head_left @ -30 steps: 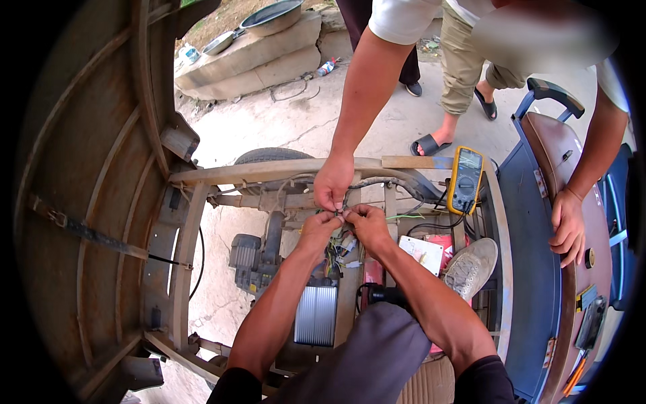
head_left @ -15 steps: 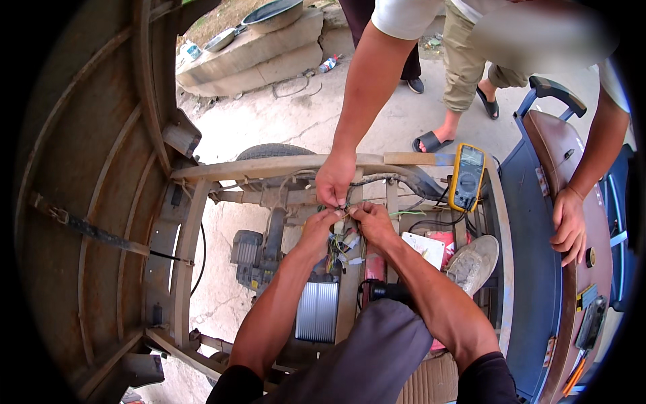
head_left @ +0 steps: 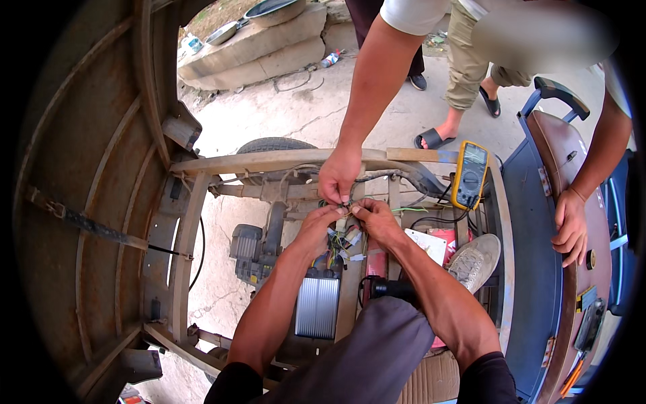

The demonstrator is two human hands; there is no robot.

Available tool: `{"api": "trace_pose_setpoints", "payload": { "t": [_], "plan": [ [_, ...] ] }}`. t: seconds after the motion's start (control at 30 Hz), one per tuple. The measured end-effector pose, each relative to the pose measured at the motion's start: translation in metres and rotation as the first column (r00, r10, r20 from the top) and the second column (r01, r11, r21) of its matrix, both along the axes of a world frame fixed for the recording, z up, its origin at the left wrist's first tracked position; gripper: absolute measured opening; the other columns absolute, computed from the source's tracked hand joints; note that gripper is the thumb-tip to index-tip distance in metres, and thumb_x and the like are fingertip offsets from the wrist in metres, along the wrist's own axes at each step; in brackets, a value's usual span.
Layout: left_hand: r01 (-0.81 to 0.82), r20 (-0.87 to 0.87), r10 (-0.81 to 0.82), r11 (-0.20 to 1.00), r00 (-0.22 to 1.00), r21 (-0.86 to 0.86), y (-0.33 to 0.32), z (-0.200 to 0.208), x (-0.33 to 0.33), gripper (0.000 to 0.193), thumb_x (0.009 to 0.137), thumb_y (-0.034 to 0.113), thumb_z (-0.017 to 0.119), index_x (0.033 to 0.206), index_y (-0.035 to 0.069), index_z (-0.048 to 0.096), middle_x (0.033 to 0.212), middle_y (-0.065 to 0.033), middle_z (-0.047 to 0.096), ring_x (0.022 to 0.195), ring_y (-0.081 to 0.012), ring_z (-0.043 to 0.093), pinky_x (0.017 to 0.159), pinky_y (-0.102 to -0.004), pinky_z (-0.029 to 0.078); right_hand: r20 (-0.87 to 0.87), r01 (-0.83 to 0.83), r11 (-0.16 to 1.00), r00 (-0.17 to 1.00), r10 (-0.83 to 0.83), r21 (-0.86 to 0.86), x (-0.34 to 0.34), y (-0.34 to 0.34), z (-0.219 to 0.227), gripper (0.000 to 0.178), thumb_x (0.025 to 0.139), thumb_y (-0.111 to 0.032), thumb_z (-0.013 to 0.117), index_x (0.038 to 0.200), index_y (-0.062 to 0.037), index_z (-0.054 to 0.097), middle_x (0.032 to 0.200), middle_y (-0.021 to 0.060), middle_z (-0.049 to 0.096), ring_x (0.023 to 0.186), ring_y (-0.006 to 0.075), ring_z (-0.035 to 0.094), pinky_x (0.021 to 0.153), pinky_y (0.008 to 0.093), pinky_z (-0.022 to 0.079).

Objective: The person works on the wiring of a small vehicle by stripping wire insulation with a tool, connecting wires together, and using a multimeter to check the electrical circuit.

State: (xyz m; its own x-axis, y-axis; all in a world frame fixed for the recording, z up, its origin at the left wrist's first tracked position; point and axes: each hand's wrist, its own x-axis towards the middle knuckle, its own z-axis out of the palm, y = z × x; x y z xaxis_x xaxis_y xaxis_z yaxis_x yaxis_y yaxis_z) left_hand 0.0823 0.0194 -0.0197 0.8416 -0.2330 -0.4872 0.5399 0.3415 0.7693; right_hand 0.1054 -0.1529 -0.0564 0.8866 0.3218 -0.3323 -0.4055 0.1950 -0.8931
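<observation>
My left hand point(head_left: 319, 227) and my right hand point(head_left: 377, 219) meet over the middle of a metal vehicle frame point(head_left: 269, 161). Both are pinched on thin wires, whose ends are mostly covered by my fingers. From the far side a co-worker's hand point(head_left: 338, 178) reaches down and pinches at the same spot, touching close to my fingertips. Just below my hands hangs a bundle of coloured wires with pale plug connectors point(head_left: 346, 244). It runs down toward a ribbed silver controller box point(head_left: 316, 308). A green wire point(head_left: 407, 209) extends to the right of my right hand.
A yellow multimeter point(head_left: 470, 175) leans at the frame's right, its black leads trailing. My shoe point(head_left: 474, 262) rests beside a white plate point(head_left: 426, 246). A motor point(head_left: 249, 250) sits at left. A brown seat point(head_left: 579, 296) with tools lies right; a tilted metal panel point(head_left: 101, 202) rises left.
The view has shifted very slightly. My hands and the co-worker's hand stay together at the wires, with only small finger movements.
</observation>
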Motion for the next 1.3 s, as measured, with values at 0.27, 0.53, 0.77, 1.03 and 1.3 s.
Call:
{"api": "trace_pose_setpoints", "payload": {
  "t": [0.27,0.53,0.77,1.03,1.3],
  "plan": [
    [-0.027,0.012,0.027,1.0,1.0,0.015,0.0,0.0,-0.003,0.017,0.093,0.014,0.062,0.106,0.004,0.066,0.102,-0.0043,0.065,0.097,-0.0142,0.056,0.087,-0.031,0.047,0.166,-0.023,0.975,0.984,0.061,-0.222,0.001,-0.001,-0.002,0.02,0.09,-0.013,0.064,0.098,0.0051,0.066,0.083,0.0071,0.066,0.074,0.0134,0.058,0.068,0.0283,0.048],
    [-0.05,0.015,0.05,0.998,0.999,0.025,0.004,-0.005,-0.005,0.017,0.093,0.013,0.062,0.106,0.004,0.065,0.104,-0.0033,0.065,0.101,-0.014,0.055,0.091,-0.0296,0.042,0.227,-0.045,0.919,0.963,0.144,-0.392,0.002,-0.001,0.0,0.022,0.084,-0.014,0.064,0.097,0.0037,0.068,0.075,0.0118,0.068,0.067,0.0179,0.063,0.065,0.0335,0.051],
    [-0.031,0.025,0.031,0.999,0.999,0.009,0.004,-0.005,-0.006,0.018,0.092,0.013,0.062,0.108,0.004,0.064,0.104,-0.0029,0.065,0.1,-0.0129,0.055,0.094,-0.0289,0.039,0.226,-0.054,0.897,0.959,0.169,-0.439,0.004,0.0,-0.005,0.025,0.082,-0.018,0.065,0.098,0.0003,0.069,0.081,0.0157,0.071,0.074,0.0248,0.068,0.073,0.0368,0.053],
    [-0.078,0.074,0.076,0.996,0.994,0.037,0.005,-0.011,-0.007,0.014,0.093,0.011,0.06,0.105,0.004,0.063,0.097,-0.0046,0.065,0.091,-0.0141,0.062,0.078,-0.0301,0.052,0.203,-0.041,0.877,0.967,0.157,-0.48,0.002,0.002,-0.002,0.027,0.083,-0.022,0.064,0.099,-0.0019,0.069,0.084,0.0153,0.072,0.081,0.0268,0.07,0.078,0.037,0.053],
    [-0.014,0.068,0.011,0.999,0.998,0.042,0.01,-0.019,-0.004,0.01,0.092,0.01,0.062,0.101,0.005,0.063,0.093,-0.0019,0.065,0.085,-0.0105,0.06,0.078,-0.0283,0.051,0.201,-0.06,0.912,0.968,0.153,-0.405,0.001,-0.001,0.001,0.02,0.084,-0.018,0.065,0.093,-0.0007,0.068,0.08,0.0111,0.072,0.073,0.0192,0.068,0.071,0.0331,0.053]
  ]
}}
